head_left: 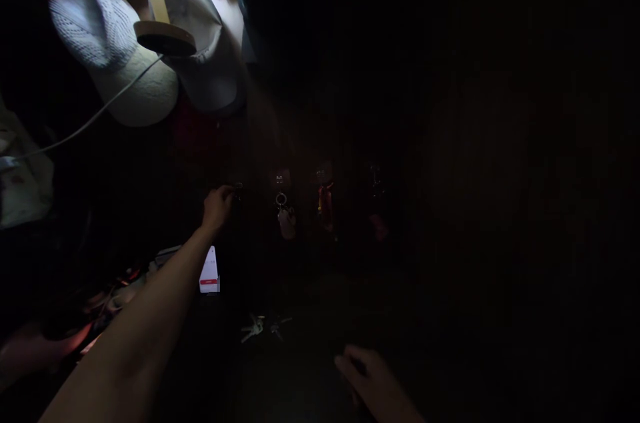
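Here, left of centre in the frame, my left hand [218,207] reaches up to a small hook [239,188] in a dim row; its fingers look pinched together at the hook, though the dark hides what, if anything, they grip. A key ring [283,210] hangs just right of it. My right hand [373,380], at the lower middle, rests loosely curled and empty near loose keys [260,327]. Caps [113,43] hang at upper left. I judge the step to be working at the hook; next comes a fine fingertip pull.
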Available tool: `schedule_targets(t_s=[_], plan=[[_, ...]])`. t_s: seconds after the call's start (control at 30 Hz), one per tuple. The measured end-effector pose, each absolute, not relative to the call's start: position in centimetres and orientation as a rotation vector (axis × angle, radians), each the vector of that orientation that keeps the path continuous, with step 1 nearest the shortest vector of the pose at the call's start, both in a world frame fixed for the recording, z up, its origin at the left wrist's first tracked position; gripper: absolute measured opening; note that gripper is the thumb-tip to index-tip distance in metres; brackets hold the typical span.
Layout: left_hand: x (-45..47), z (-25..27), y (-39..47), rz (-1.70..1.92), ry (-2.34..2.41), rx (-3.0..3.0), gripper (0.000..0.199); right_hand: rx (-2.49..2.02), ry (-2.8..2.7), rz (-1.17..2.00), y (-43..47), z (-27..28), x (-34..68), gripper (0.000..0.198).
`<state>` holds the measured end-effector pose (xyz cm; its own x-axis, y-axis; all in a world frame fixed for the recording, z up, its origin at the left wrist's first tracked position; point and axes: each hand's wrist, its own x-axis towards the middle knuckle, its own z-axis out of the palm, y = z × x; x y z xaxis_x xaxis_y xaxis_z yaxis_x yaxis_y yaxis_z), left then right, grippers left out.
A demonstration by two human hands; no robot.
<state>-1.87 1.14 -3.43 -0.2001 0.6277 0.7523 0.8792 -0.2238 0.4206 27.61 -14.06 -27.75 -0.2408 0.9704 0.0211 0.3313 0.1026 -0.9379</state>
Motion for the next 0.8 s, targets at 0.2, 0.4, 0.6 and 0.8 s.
schedule_targets(t_s=[0.2,0.4,0.6,0.8], plan=[[-2.1,-2.9,1.3,-1.273,-1.715,-1.884,0.027,-1.318,-1.662,1.156,-14.1,-27.7,27.6,0.04],[-1.8,-2.6,1.4,-1.496,-1.874,-1.887,0.022,-1.303,-1.666,1.163,-14.4,-26.9,27.5,0.04],[-1.8,-2.3,1.1,-1.766,-1.99,-1.877,0.014,-1.32,-1.641,1.186,-14.8,-26.5,27.6,0.04],[-2.5,-1.7,1.3,-1.699,-2.117,-1.964,0.022,-1.288,-1.661,1.191,-14.5,-26.5,27.6,0.041]])
